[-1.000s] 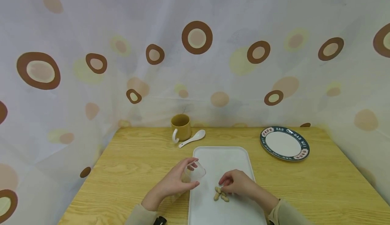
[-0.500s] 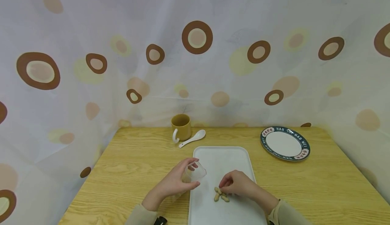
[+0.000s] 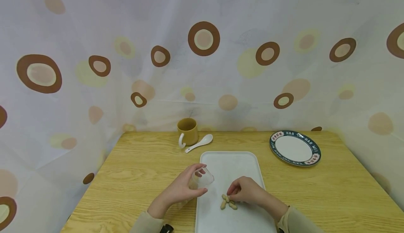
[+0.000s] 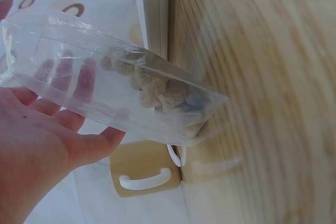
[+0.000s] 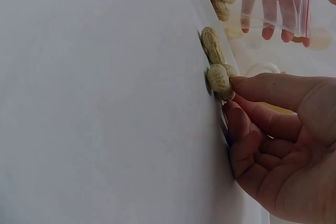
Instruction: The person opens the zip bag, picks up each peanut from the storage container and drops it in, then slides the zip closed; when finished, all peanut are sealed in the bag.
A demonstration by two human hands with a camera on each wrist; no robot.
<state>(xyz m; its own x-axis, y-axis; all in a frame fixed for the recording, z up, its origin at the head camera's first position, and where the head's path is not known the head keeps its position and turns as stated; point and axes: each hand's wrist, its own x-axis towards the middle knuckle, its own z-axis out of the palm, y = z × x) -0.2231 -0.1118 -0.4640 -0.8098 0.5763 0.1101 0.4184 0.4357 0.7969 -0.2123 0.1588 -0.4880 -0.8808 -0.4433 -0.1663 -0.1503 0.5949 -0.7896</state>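
Observation:
A clear zip bag (image 3: 203, 177) is held upright in my left hand (image 3: 180, 188), its mouth spread wide over the tray's left side. Through the plastic in the left wrist view, several peanuts (image 4: 152, 85) show at the bag's bottom, and my fingers show behind it. My right hand (image 3: 247, 190) reaches down to a small cluster of peanuts (image 3: 223, 205) on the white tray (image 3: 230, 161). In the right wrist view, thumb and forefinger pinch one peanut (image 5: 218, 78) of this cluster, while another peanut (image 5: 212, 45) lies just beyond. The remaining right fingers are curled against the tray.
Behind the tray's left corner stand a mustard-yellow mug (image 3: 188, 135) with a white handle and a white spoon (image 3: 202, 143). A plate (image 3: 295, 148) with a dark green rim lies at the back right. Patterned curtain (image 3: 202, 82) encloses the wooden table (image 3: 142, 163).
The right fingertips work at the cluster, and its front-left peanut has shifted slightly left. The left hand and the bag stay almost in place.

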